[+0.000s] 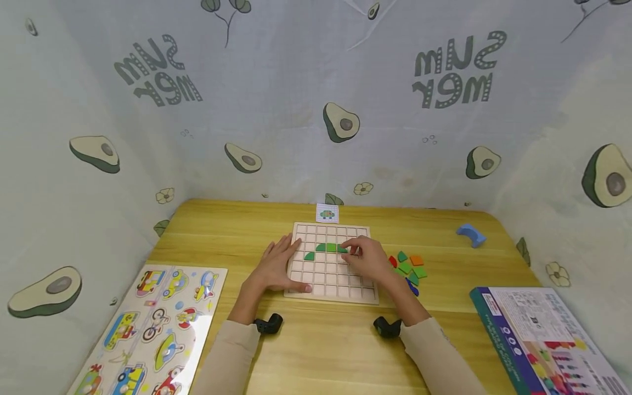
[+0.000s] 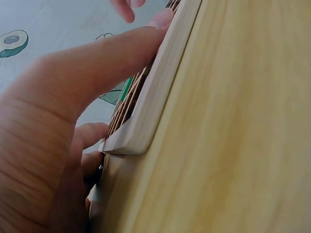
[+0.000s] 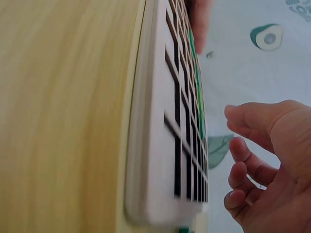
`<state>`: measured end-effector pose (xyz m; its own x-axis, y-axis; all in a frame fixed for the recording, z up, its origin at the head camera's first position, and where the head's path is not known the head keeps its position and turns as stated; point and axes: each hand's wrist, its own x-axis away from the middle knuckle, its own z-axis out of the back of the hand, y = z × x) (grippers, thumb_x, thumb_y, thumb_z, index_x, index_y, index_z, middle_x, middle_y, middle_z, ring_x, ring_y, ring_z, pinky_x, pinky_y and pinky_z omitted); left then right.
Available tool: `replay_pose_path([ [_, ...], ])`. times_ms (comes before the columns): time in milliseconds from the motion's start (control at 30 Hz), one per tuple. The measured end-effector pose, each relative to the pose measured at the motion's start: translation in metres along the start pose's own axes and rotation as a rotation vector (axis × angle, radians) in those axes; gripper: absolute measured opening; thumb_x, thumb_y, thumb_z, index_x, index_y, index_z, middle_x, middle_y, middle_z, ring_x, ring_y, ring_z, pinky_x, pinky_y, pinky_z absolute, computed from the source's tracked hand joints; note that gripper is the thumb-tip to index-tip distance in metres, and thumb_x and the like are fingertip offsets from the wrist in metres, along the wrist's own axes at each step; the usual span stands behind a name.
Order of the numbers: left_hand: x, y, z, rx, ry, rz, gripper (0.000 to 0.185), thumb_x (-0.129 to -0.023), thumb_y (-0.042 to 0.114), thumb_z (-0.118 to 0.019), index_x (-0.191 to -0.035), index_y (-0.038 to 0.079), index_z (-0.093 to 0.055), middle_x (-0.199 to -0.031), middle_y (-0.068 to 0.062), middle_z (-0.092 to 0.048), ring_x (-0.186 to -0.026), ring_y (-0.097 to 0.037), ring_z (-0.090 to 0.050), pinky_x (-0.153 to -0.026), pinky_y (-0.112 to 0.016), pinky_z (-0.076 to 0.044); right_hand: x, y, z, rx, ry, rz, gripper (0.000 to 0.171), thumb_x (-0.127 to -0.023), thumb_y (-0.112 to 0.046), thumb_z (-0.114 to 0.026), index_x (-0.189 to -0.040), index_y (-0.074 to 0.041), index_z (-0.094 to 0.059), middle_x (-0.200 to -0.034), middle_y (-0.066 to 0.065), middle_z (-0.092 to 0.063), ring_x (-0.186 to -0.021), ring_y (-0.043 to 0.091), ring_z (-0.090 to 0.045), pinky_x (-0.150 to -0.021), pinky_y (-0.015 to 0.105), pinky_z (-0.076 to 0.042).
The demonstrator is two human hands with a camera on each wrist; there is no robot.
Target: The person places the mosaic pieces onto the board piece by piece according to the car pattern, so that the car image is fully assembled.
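Left hand (image 1: 276, 269) is lying flat, steadying the grid board (image 1: 332, 291); right hand (image 1: 367, 258) is pinching a green piece (image 1: 340, 249) into the row just begun, loose pieces (image 1: 410, 269) beside its grip waiting.

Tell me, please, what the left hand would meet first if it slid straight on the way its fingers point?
Probably the green pieces on the grid board: the left hand points across its left edge toward them.

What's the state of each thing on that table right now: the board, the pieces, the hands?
Grid board: flat on table, mostly unfilled.
Green pieces: seated in the board.
Loose pieces: piled right of the board.
Blue block: lying alone.
Left hand: flat, steadying the board's edge.
Right hand: fingers on a green piece.
Box: closed.
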<state>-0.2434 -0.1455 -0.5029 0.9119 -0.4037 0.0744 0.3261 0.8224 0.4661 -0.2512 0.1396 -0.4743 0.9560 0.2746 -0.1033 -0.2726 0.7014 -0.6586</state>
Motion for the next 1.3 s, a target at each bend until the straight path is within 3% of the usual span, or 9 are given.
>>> replay_pose_path([
  [133,0.002,0.000,0.001,0.003,0.001,0.000,0.129,-0.067,0.070,-0.084,-0.166,0.016,-0.022,-0.174,-0.013,-0.010,-0.162,-0.030,-0.007,-0.132,-0.052,-0.003,0.008,0.012,0.011,-0.014,0.010,-0.025,0.021,-0.096,-0.018,-0.073,-0.115,-0.009,-0.077,-0.088,0.005,-0.059,-0.073,0.020,-0.047,-0.062,0.030,-0.039],
  [433,0.001,0.001,0.001,0.030,0.021,-0.014,0.128,-0.067,0.068,-0.085,-0.166,0.014,-0.024,-0.174,-0.014,-0.011,-0.162,-0.032,-0.008,-0.131,-0.054,-0.004,0.022,0.040,0.036,0.027,0.084,0.030,0.023,-0.095,-0.015,-0.074,-0.116,-0.004,-0.075,-0.086,0.006,-0.058,-0.067,0.016,-0.043,-0.059,0.027,-0.036],
  [667,-0.002,0.003,-0.005,0.032,0.014,-0.023,0.129,-0.066,0.071,-0.083,-0.166,0.014,-0.023,-0.174,-0.014,-0.011,-0.162,-0.032,-0.008,-0.131,-0.054,-0.004,0.039,0.052,0.057,0.045,0.094,-0.002,0.027,-0.096,-0.014,-0.074,-0.120,-0.001,-0.073,-0.087,0.007,-0.059,-0.065,0.016,-0.042,-0.057,0.028,-0.036],
  [900,0.000,-0.002,-0.005,0.000,0.007,-0.003,0.131,-0.066,0.072,-0.083,-0.166,0.017,-0.020,-0.175,-0.010,-0.008,-0.163,-0.029,-0.006,-0.132,-0.052,-0.004,0.047,0.062,0.060,0.056,0.047,-0.045,0.028,-0.097,-0.020,-0.074,-0.118,-0.004,-0.074,-0.085,0.004,-0.060,-0.070,0.016,-0.049,-0.069,0.037,-0.048],
  [1100,0.001,-0.002,-0.002,0.011,-0.005,-0.015,0.131,-0.066,0.074,-0.081,-0.167,0.017,-0.020,-0.175,-0.011,-0.007,-0.163,-0.029,-0.005,-0.132,-0.053,-0.002,0.049,0.066,0.060,0.085,0.012,-0.083,0.015,-0.095,-0.015,-0.075,-0.107,-0.006,-0.077,-0.090,0.005,-0.064,-0.079,0.017,-0.054,-0.070,0.031,-0.046],
  [1300,0.000,-0.003,-0.003,0.002,0.003,-0.026,0.132,-0.065,0.077,-0.079,-0.166,0.016,-0.020,-0.174,-0.012,-0.009,-0.162,-0.031,-0.008,-0.131,-0.054,-0.006,0.034,0.061,0.059,0.126,-0.025,-0.146,0.015,-0.095,-0.021,-0.074,-0.103,-0.008,-0.077,-0.086,0.005,-0.061,-0.078,0.020,-0.052,-0.070,0.032,-0.043],
])
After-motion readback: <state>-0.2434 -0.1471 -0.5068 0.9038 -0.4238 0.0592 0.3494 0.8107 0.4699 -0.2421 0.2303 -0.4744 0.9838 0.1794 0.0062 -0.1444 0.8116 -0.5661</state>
